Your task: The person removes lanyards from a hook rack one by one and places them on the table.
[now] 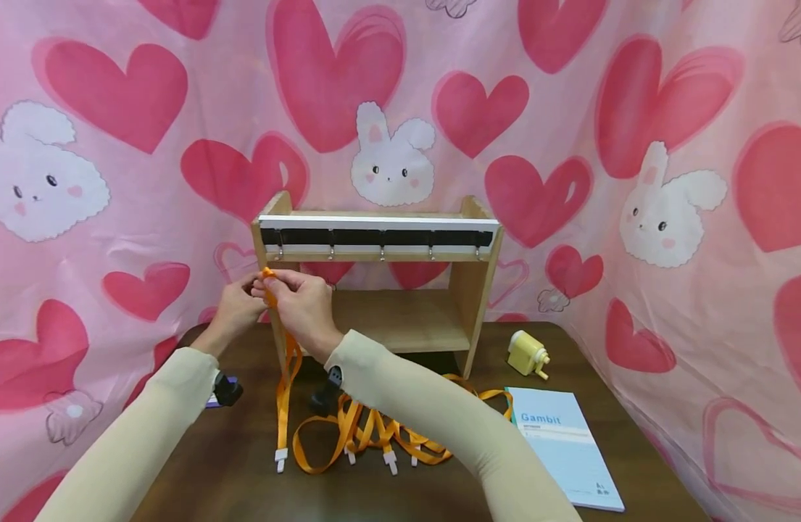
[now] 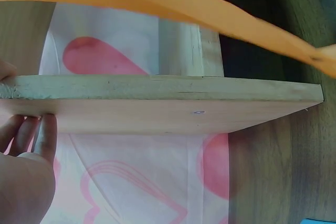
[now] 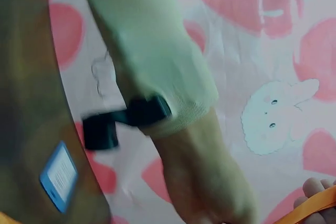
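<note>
In the head view, an orange lanyard point(image 1: 283, 406) hangs from my raised hands down to a white clip near the table. My right hand point(image 1: 305, 308) pinches its upper end beside the left post of a wooden shelf point(image 1: 374, 319). My left hand point(image 1: 238, 303) meets it there, its fingertips at the same strap and partly hidden. In the left wrist view, the strap point(image 2: 157, 6) crosses above the shelf's side panel point(image 2: 157, 87), and fingers of the left hand point(image 2: 31, 177) lie along that panel. The right wrist view shows orange strap point(image 3: 310, 205) across the right fingers point(image 3: 315, 187).
Several metal hooks point(image 1: 382, 252) line the shelf's front rail. More orange lanyards point(image 1: 374, 431) lie tangled on the dark table. To the right are a yellow hand-crank pencil sharpener point(image 1: 528, 354) and a Gambit notebook point(image 1: 563, 453). A blue-edged card point(image 3: 59, 177) lies left.
</note>
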Available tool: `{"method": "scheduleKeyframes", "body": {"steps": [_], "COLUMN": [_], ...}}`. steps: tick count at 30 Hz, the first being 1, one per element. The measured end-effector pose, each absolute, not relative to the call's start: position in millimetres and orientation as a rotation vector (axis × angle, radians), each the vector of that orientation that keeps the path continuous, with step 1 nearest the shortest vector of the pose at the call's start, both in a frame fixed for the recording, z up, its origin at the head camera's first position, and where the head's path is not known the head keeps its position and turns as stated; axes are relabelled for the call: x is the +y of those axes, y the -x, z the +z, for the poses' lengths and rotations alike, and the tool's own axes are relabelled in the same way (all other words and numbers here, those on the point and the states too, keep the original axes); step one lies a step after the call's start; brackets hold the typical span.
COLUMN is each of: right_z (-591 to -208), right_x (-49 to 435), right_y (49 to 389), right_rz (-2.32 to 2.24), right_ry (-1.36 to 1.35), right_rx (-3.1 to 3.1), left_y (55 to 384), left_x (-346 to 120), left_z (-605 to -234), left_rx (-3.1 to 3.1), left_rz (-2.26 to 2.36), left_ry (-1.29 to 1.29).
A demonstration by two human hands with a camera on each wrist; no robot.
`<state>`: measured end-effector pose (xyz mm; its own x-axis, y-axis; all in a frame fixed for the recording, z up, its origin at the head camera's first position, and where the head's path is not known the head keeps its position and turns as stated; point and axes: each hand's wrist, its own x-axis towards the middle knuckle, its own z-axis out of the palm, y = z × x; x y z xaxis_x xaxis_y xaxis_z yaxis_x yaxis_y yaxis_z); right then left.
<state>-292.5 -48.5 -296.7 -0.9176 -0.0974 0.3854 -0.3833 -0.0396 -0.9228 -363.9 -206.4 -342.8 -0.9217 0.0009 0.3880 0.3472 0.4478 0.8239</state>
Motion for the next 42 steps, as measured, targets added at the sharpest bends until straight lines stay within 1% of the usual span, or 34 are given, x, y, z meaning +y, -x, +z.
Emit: {"method": "scheduleKeyframes", "body": {"steps": [5,9,12,19,25,28,38,42], "right_z": [-315,-331,-341,-372,-392,-405,-443,-454], "right_x": [-44,-39,-32,-18,-14,-17,-31,-33], "right_y": [283,276,269,248,233,229,231,235], "right_rz": [2.365,2.552,2.647,2.808,2.859,2.861,2.867,2.826], "right_ry": [-0.433,-0.442,-0.484,-0.462,-0.472,-0.410,-0.214,-0.178], "right_rx": [-1.943,-1.890,-1.880,-1.953,-2.032,-2.093,-2.132,-2.134], "left_y": [361,360,359,358,362,363,363,364], "left_x": [-208,-208,-207,-205,-207,-207,-205,-205], "left_z": [-345,-344,-343,-348,-346,-346,-343,-343], "left_rx": [-2.405,-2.431,-2.444,-2.413,-2.398,-2.398,-2.423,-2.426], "left_rz": [-1.476,-1.477,-1.457,-1.495,-1.523,-1.533,-1.518,-1.520], "left_ry": [0.274,0.277,0.283,0.295,0.311,0.307,0.293,0.290]}}
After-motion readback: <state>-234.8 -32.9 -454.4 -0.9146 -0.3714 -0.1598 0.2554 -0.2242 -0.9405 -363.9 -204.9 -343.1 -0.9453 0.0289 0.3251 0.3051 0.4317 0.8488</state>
